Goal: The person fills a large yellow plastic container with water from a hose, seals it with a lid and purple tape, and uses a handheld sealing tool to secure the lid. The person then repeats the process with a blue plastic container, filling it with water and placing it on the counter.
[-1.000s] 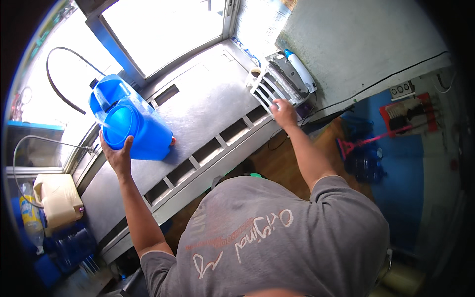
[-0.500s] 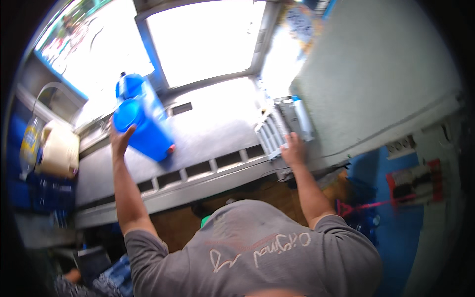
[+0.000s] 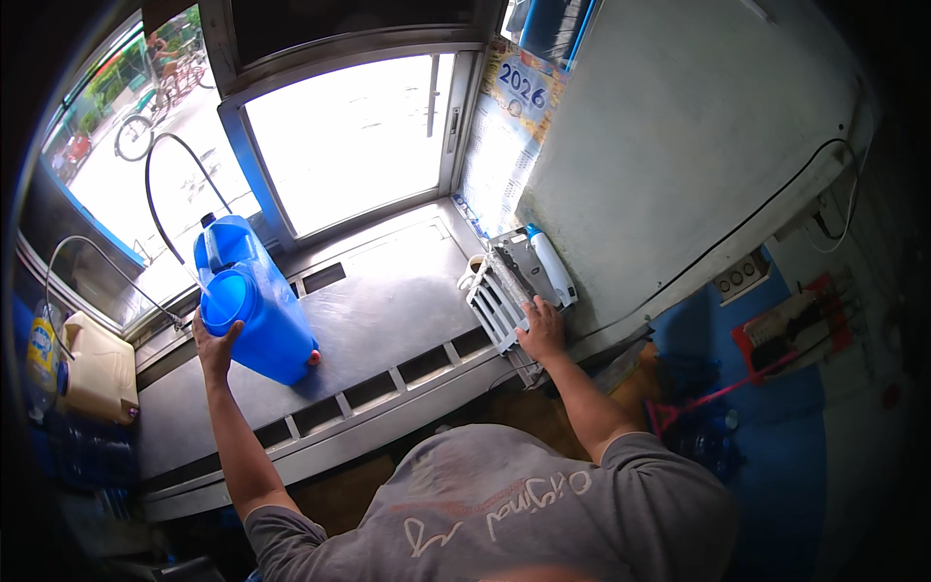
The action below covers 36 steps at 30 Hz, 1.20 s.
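A blue plastic water jug (image 3: pixel 276 335) stands on the metal counter, with a wide round mouth and a small red spigot low on its side. My left hand (image 3: pixel 215 344) grips the near left side of that mouth, thumb and fingers apart around the rim. A thin curved tube (image 3: pixel 160 209) arcs down to the mouth. To the right, a grey slotted metal rack (image 3: pixel 497 306) sits at the counter's end. My right hand (image 3: pixel 541 330) rests on the rack's right edge with its fingers stretched out. Beside the rack lies a white bottle with a blue cap (image 3: pixel 551 267).
A white cup (image 3: pixel 472 272) sits behind the rack. A beige jerrycan (image 3: pixel 100 369) and a yellow-labelled bottle (image 3: pixel 41 349) stand at left. Rectangular slots (image 3: pixel 373 390) run along the counter's front. A grey wall (image 3: pixel 679 145) bounds the right side, with a power outlet (image 3: pixel 742 276).
My head view has shifted, so the counter appears lower and further left. The curved tube at the jug's mouth now shows clearly. Both hands keep their places on the jug and rack.
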Each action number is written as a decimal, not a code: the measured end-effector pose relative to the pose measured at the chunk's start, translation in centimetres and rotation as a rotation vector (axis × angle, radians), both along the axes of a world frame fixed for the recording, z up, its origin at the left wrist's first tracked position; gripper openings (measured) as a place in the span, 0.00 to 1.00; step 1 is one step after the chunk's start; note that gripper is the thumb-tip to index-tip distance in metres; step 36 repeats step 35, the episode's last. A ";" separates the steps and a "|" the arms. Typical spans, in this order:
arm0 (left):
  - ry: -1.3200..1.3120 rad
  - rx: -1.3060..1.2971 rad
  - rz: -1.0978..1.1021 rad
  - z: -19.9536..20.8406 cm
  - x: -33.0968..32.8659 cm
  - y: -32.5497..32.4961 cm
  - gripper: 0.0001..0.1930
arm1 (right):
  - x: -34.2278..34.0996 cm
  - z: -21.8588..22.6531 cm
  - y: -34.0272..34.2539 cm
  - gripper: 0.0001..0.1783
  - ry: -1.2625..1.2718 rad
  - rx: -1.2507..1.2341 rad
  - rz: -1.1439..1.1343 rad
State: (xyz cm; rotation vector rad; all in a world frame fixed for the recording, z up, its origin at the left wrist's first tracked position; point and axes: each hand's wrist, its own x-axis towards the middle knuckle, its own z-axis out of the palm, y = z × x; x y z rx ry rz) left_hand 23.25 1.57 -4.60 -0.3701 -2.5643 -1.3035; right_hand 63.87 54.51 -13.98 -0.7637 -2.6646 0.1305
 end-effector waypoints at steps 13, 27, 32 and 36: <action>0.036 0.402 -0.361 0.1 -1.2 -0.6 0.63 | -4.5 0.0 -1.7 0.30 -0.151 0.064 -0.326; 0.047 0.329 -0.289 -0.1 -0.8 -1.0 0.69 | -5.3 0.0 -0.8 0.31 -0.203 -0.070 -0.322; 0.027 0.485 -0.369 1.3 -8.0 -2.7 0.56 | -5.0 -0.5 -0.9 0.35 -0.213 -0.116 -0.368; 0.027 0.160 -0.235 3.9 -16.6 -0.6 0.49 | -5.1 -1.6 -1.0 0.35 -0.166 -0.056 -0.383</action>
